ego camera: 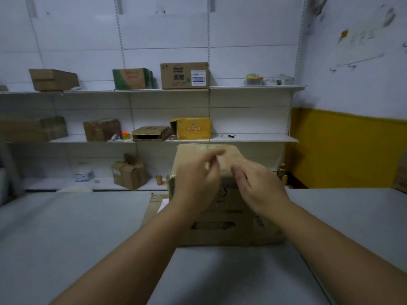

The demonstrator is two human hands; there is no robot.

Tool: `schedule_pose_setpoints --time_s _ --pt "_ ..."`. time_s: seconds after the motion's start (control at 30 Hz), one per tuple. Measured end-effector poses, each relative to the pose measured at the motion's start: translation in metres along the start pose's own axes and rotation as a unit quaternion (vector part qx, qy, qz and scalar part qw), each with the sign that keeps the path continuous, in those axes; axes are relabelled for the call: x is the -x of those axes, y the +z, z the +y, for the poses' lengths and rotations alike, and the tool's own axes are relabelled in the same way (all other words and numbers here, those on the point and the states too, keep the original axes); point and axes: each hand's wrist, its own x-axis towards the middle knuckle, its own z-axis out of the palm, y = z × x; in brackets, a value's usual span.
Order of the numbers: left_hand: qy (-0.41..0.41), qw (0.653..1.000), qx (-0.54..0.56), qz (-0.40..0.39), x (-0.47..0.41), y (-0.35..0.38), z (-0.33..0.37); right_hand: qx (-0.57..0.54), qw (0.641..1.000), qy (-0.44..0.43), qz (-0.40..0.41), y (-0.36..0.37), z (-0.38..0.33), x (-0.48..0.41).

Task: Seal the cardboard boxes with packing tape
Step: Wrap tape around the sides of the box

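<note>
Brown cardboard box (220,219) stands on the grey bench (66,227), just under both grips. The left hand (196,181) is curled, but too blurred to tell if it pinches tape. The right hand (259,188) is spread over the top edge. This is probably the taping step. The next move calls for pressing firmly along the seam.

bare table (66,227) flanking box (220,216)

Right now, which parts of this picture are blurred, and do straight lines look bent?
Head view: the left hand and right hand are motion-smeared over the cardboard box, whose print is soft; the shelves bow and lean from wide-angle distortion; light is dim and bluish, no glare.
</note>
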Motion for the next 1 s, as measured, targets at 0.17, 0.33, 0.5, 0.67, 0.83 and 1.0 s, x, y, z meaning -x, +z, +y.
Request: schedule_pose_setpoints --time_s 0.17,0.33,0.5,0.67,0.83,1.0 --pt "-0.152 0.98 0.096 0.081 0.015 -0.013 -0.054 0.027 0.988 0.06 0.142 0.023 -0.008 -0.008" --pt "-0.167 0.967 0.091 0.17 0.012 -0.001 -0.058 -0.045 0.958 0.116 0.257 0.045 -0.009 -0.01" --pt "-0.159 0.972 0.05 0.166 0.012 0.0 -0.058 -0.044 0.957 0.091 0.272 0.046 -0.004 -0.006" --pt "-0.14 0.982 0.025 0.125 0.007 -0.014 -0.06 -0.111 0.988 0.08 0.076 0.003 -0.005 0.0" --pt "-0.138 0.981 0.087 0.107 0.004 -0.042 -0.075 -0.024 0.976 0.196 0.093 -0.043 0.064 0.063" --pt "-0.143 0.985 -0.022 0.094 -0.001 -0.052 -0.074 0.164 0.898 0.346 -0.218 -0.016 0.098 0.125"
